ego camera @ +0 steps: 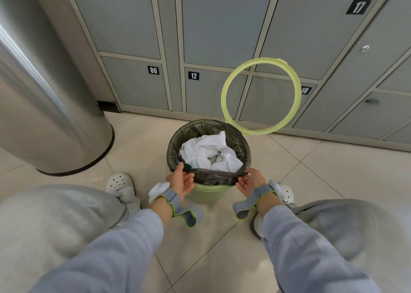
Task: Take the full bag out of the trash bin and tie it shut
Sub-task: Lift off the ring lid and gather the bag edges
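At centre frame we see the green trash bin [205, 194] standing upright on the tiled floor [311, 181], its long axis vertical and its mouth facing up toward the camera. The dark trash bag [213, 177] is still seated in the bin, its edge folded outward over the rim, with crumpled white paper [209, 150] filling the opening. The left hand [181, 180] pinches the folded bag edge at the near-left of the rim, thumb on top; the right hand [250, 181] grips the same edge at the near-right, fingers curled under it. The bag edge spans horizontally between both hands. The yellow-green retaining ring [224, 101] stands raised at the upper right of the bin, before the numbered lockers [222, 25].
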{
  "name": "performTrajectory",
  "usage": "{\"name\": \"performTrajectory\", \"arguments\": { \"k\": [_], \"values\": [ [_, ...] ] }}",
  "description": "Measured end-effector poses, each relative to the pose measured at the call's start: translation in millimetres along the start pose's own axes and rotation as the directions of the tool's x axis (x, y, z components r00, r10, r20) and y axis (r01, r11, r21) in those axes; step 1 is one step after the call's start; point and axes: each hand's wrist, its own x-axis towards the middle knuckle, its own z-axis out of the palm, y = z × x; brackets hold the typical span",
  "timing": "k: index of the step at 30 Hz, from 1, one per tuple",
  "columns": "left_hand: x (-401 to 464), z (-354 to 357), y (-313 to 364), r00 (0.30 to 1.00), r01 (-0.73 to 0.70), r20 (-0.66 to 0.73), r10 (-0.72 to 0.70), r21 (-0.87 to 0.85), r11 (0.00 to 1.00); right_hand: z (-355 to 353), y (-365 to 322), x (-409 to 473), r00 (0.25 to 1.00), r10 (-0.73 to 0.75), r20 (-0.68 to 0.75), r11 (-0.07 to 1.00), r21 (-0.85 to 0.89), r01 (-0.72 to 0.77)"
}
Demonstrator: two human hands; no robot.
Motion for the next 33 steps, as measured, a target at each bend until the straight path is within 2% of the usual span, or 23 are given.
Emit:
{"name": "performTrajectory", "arguments": {
  "k": [11, 14, 18, 21, 26, 30, 33],
  "values": [
    [52.3, -17.6, 24.4, 0.953, -0.062, -0.277, 0.119, 0.206, 0.976, -3.5, -12.1, 21.9, 0.996, -0.061, -0.066, 0.995, -0.085, 0.056],
    [59.1, -22.2, 24.0, 0.963, -0.066, -0.243, 0.12, 0.22, 0.973, -3.9, -11.4, 23.8, 0.993, -0.087, -0.075, 0.994, -0.072, 0.082],
    [63.5, -23.7, 21.0, 0.976, -0.07, -0.199, 0.084, 0.077, 0.995, -5.2, -12.4, 26.6, 0.989, -0.107, -0.098, 0.993, -0.07, 0.1],
    [65.0, -29.8, 18.9, 0.976, -0.109, -0.183, 0.117, 0.055, 0.993, -3.9, -14.3, 24.7, 0.983, -0.149, -0.107, 0.987, -0.078, 0.141],
    [54.3, -27.4, 26.8, 0.94, -0.253, -0.197, 0.28, 0.15, 0.956, 9.6, -25.4, 11.2, 0.963, -0.256, -0.081, 0.962, -0.122, 0.246],
    [37.1, -12.1, 38.4, 0.891, -0.395, -0.097, 0.443, 0.315, 0.863, 21.4, -27.5, -1.1, 0.917, -0.399, 0.001, 0.908, -0.137, 0.395],
    [27.4, 1.0, 43.8, 0.885, -0.407, -0.047, 0.463, 0.406, 0.819, 33.9, -27.9, -10.3, 0.902, -0.423, 0.089, 0.884, -0.181, 0.432]
  ]
}}
